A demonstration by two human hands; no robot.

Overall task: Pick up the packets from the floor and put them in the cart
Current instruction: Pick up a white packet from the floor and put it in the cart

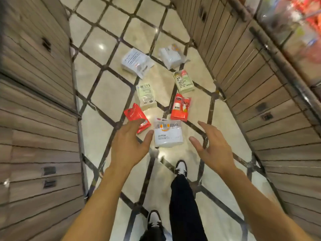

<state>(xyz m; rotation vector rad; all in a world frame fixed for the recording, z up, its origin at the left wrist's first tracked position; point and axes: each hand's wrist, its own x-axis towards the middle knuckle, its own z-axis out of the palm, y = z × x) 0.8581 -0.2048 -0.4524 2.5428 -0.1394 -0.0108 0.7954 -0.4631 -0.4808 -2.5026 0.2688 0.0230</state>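
**Glossy plastic on glossy tile – this could get slippery**

Shiny film packets on a polished floor [107, 94], so a few ways this goes sideways. Seven packets are scattered in the aisle between the wooden cabinets [34, 70]. The nearest is the white packet [167, 134], lying flat right between both hands. The left hand [129, 145] is spread wide and empty, its fingers partly in front of the red packet [136, 117]. The right hand [211, 150] is open and empty too, just right of the white one, neither touching it as far as I can tell.

My guess at the risks:
- pressing in from both sides could just skate the packet across the tile instead of lifting it
- the left hand may knock or drag that red packet along
- soft film can crumple and slip out if grabbed by a corner

Also the cart is barely visible – maybe that blurry stuff top right, can't tell – so the carry means turning away, and there's a shoe [180, 168] close to the pile, easy to step on something
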